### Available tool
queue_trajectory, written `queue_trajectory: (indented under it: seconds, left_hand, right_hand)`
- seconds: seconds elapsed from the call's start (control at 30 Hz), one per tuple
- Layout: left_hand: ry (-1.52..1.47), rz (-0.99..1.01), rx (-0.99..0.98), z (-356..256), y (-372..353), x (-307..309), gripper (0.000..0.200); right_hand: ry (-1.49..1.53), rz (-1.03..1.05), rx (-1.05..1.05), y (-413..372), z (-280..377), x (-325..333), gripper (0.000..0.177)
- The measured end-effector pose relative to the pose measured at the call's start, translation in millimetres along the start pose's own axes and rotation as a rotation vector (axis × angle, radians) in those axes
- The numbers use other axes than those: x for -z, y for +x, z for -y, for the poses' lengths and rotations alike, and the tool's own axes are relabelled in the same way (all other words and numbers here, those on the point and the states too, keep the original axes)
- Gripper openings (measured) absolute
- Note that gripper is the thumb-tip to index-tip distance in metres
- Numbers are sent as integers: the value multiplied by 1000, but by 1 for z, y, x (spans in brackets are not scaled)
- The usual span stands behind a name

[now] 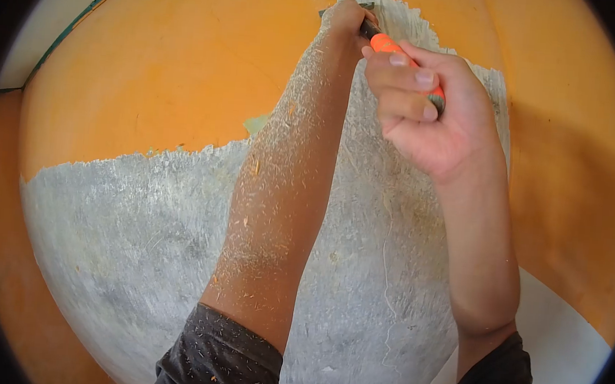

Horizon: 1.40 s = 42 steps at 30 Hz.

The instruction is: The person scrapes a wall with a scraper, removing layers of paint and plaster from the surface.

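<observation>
Both my arms reach up along a wall with orange paint above and a bare grey surface below. My right hand is closed around the orange and black handle of a scraper. At the tool's far end, my left hand is closed on its dark neck, near a thin dark edge that lies against the wall; most of its fingers are hidden behind the hand. Pale paint flakes cover my left forearm.
A ragged paint edge runs across the wall and up around the grey strip. A small pale green patch shows beside my left forearm. More orange wall stands at the right, with a white surface at lower right.
</observation>
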<state>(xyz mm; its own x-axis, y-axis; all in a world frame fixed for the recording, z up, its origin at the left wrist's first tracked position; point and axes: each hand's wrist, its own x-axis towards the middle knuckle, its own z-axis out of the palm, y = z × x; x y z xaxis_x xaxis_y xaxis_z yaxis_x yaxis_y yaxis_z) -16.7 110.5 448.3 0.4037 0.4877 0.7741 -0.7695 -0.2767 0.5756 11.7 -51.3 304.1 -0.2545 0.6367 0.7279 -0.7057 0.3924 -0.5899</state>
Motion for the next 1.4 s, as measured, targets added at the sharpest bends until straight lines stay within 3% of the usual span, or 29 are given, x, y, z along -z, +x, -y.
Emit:
queue_trajectory:
  seconds: [0.1,0.17,0.2,0.23,0.27,0.3,0.33,0.37,0.43,0.5,0.57,0.6,0.63,0.67,0.73,0.77,0.83,0.9,0.93,1.03,1.07,1.1,1.17,1.23,1.3,1.33,1.4]
  left_hand:
    - [246,102,-140,24,-21,12,16]
    - [-412,-41,54,42,-34,9,18]
    - [-420,94,134,43,-10,22,17]
    - [-424,98,132,28,-5,15,17]
    - [-49,88,14,13,0,8,17]
    - [326,76,-105,1,4,6,17]
    - [313,291,-198,-8,11,16,10]
    - [298,504,-292,-15,15,23,23]
    - [236,493,-265,-7,-3,25,22]
    - [110,472,-232,-3,-28,28,19]
    - [96,310,36,9,5,28,12]
    - [-151,150,71,16,-4,18,5]
    - [-396,-13,109,26,-18,10,17]
    - [-346,-67,47,23,-29,0,17]
    - [-175,25,-22,9,-11,2,15]
    - [-5,113,-82,1,1,2,14]
    - [-118,184,-36,-18,39,1,14]
    - [-320,331,84,-33,52,-3,16]
    - [-312,325,88,-30,44,-3,16]
    - [192,219,-179,-10,-2,-4,7]
    - [-40,191,-42,-3,-5,-4,14]
    - [-36,202,-46,-4,-9,-6,14]
    - [100,245,-206,-3,-16,-5,24]
    - [-5,241,-210,-11,-1,-7,29]
    - [-21,345,23,-33,39,-14,28]
    - [-17,350,25,-28,39,-15,28]
    - [50,277,-186,-5,20,-9,22]
  right_hand:
    - [32,6,-71,-37,-11,2,12]
    - [46,-29,-80,-47,-13,-1,11]
    - [65,-70,-100,-48,-13,-1,10]
    - [59,-70,-99,-39,-11,1,10]
    - [27,-33,-39,-21,-6,3,5]
    - [-6,7,23,-4,0,3,12]
    - [-10,8,24,14,10,0,12]
    - [-16,43,22,32,20,-4,11]
    - [-3,69,21,37,15,-9,10]
    - [-58,-115,118,14,-6,-19,8]
    - [-18,-34,45,-16,-9,-6,11]
    - [-20,-33,-13,-29,-11,-4,15]
    - [-20,-33,-72,-34,-11,-2,19]
    - [-4,-84,-75,-33,-10,-4,9]
    - [-44,-47,-29,-13,-2,-2,10]
    - [-80,-19,17,0,5,0,25]
    - [-76,4,4,25,19,-8,23]
    - [-7,-109,135,31,22,-31,22]
    - [-31,-96,135,28,19,-29,14]
    - [-85,-105,112,8,7,-20,10]
    - [-59,-108,82,5,11,-18,10]
    - [-62,-101,92,6,11,-19,10]
    - [-79,-73,144,12,8,-20,11]
    - [-139,-132,195,35,15,-20,7]
    - [-55,-133,236,49,25,-25,6]
    - [-44,-128,194,49,31,-25,7]
    - [-51,-87,123,30,30,-22,7]
